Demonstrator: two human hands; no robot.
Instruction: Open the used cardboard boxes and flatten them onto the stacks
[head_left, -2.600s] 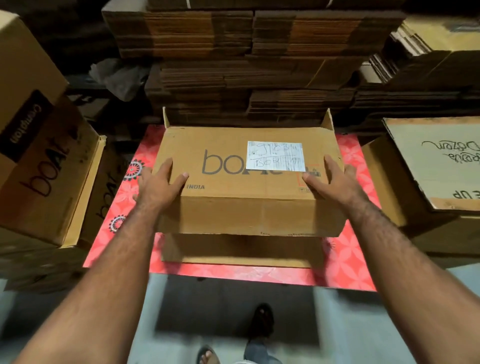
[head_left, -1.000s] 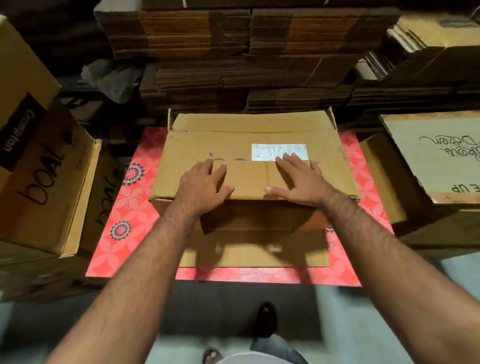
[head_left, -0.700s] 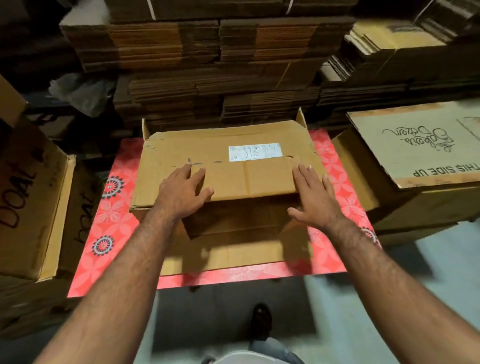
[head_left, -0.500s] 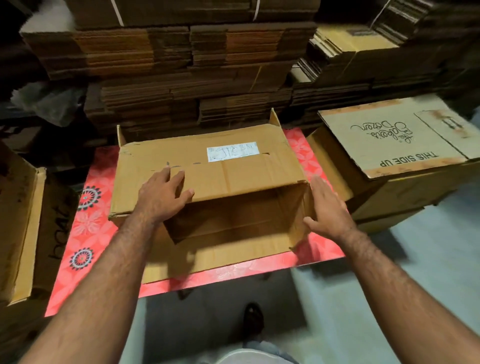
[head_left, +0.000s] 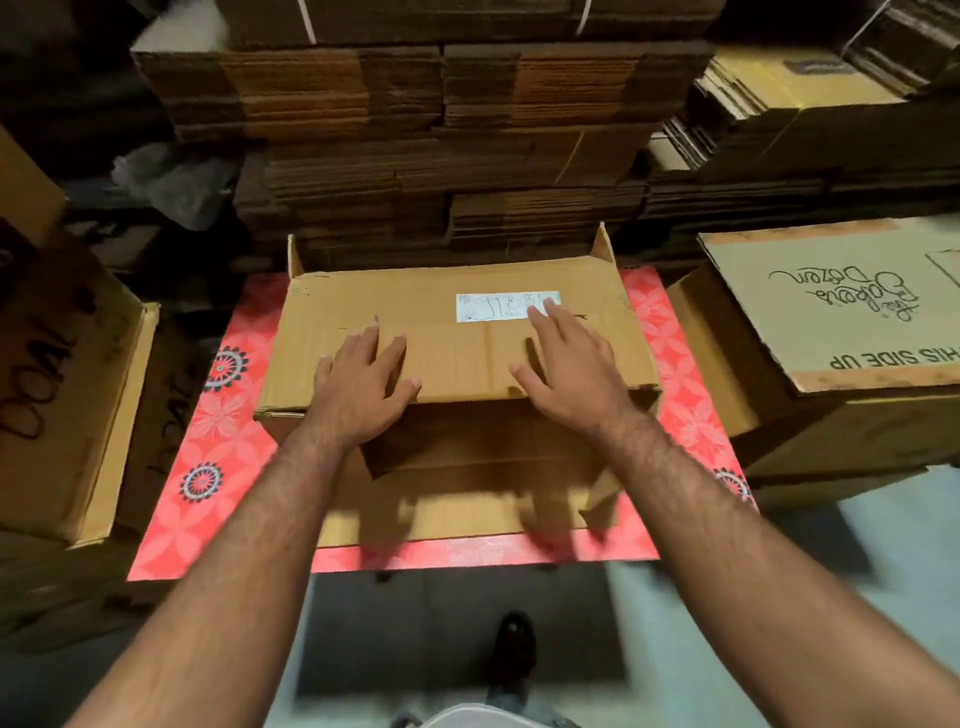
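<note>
Cardboard box (head_left: 457, 332) lies under both flat, open-fingered hands, left hand (head_left: 363, 389) beside right hand (head_left: 571, 374).

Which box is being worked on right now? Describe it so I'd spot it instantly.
Find the red floral mat in front of the tall stacks of flattened cardboard. The box lies on it under both hands. Unlike its neighbours, it carries a white handwritten label.

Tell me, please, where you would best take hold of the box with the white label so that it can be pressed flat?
I would grip the cardboard box by the near edge of its top panel, from the person's side. That end gapes open, so fingers can hook under the edge. Both the left hand and right hand now lie flat on the panel.
</note>
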